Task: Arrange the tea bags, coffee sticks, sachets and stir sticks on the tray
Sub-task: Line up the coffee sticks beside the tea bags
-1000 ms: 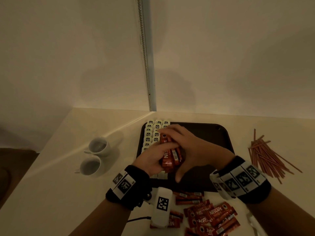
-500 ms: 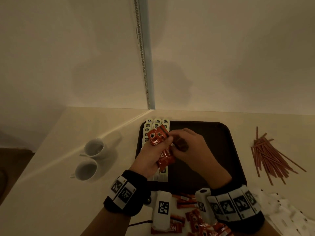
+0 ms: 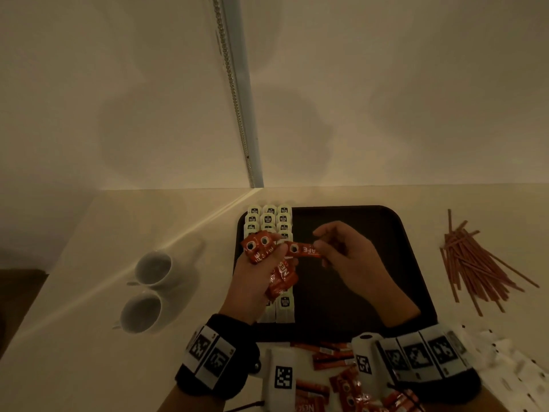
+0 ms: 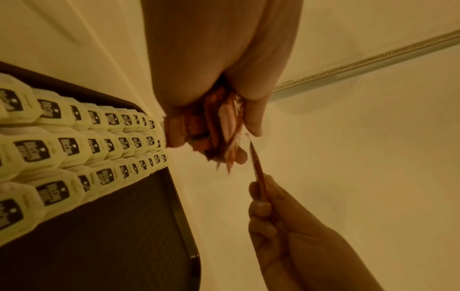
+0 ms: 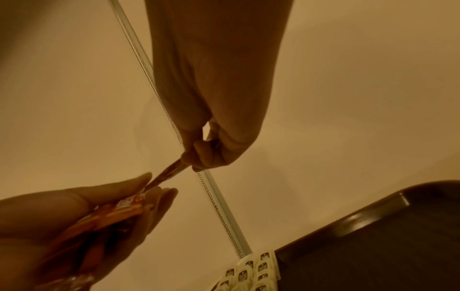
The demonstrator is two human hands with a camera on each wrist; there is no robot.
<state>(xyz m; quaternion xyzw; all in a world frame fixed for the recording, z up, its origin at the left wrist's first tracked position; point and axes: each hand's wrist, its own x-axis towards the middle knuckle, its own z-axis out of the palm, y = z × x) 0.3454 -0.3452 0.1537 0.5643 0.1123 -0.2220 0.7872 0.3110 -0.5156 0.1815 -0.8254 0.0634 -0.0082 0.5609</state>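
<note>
cups [image 3: 148,288] left of tray [image 3: 395,233] | stir sticks [image 3: 475,263] right

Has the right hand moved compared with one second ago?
Yes. The right hand, pinching one coffee stick, has moved rightward, away from the tea bag rows and out over the bare tray.

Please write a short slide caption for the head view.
Above the tray, right hand pulls one coffee stick from the bunch in the left hand.

Coffee stick [image 3: 303,251] pinched at centre: "AFE". Stick [image 3: 283,270] in the left bunch: "NES". Tea bag labels [image 4: 31,150] too blurred.
</note>
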